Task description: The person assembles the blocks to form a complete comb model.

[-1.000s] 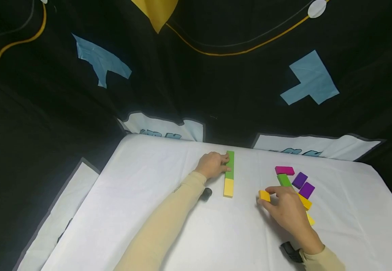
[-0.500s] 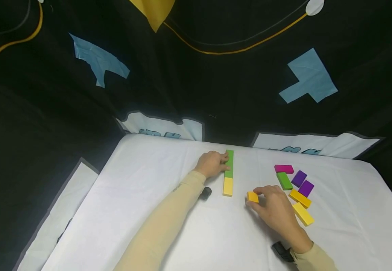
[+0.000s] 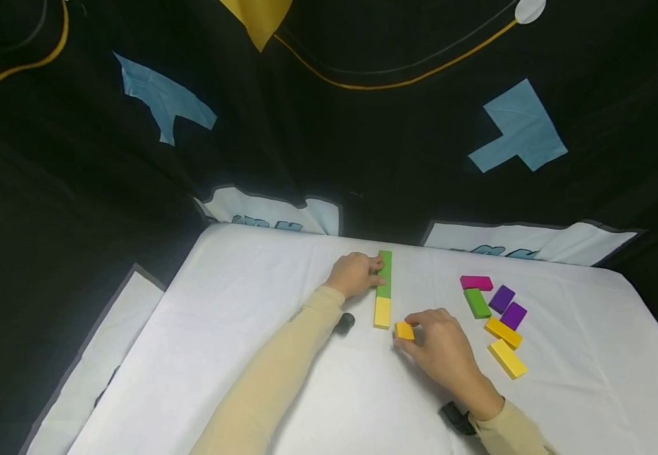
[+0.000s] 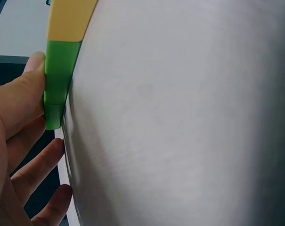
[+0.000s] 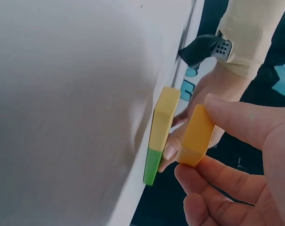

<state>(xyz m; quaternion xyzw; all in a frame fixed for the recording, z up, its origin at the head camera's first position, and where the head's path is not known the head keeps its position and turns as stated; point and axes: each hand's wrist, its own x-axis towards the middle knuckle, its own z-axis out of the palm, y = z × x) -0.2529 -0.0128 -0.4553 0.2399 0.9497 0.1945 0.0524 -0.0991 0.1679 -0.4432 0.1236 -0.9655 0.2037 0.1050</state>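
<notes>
A line of blocks lies on the white table [image 3: 283, 379]: a green block [image 3: 385, 274] with a yellow block [image 3: 382, 312] at its near end. My left hand [image 3: 356, 273] rests against the green block's left side, thumb pressed on it [image 4: 57, 75]. My right hand [image 3: 439, 341] pinches a small orange block [image 3: 404, 330] between thumb and fingers, just right of the yellow block's near end. In the right wrist view the orange block [image 5: 195, 136] hangs close beside the yellow block [image 5: 163, 115], apart from it.
To the right lie loose blocks: a magenta one [image 3: 476, 282], a green one [image 3: 477, 303], two purple ones [image 3: 508, 306], an orange one [image 3: 502, 332] and a yellow one [image 3: 508, 358]. Black printed cloth hangs behind the table.
My right hand has carried the orange block leftward from the loose pile to beside the yellow block. The left hand has stayed on the green block.
</notes>
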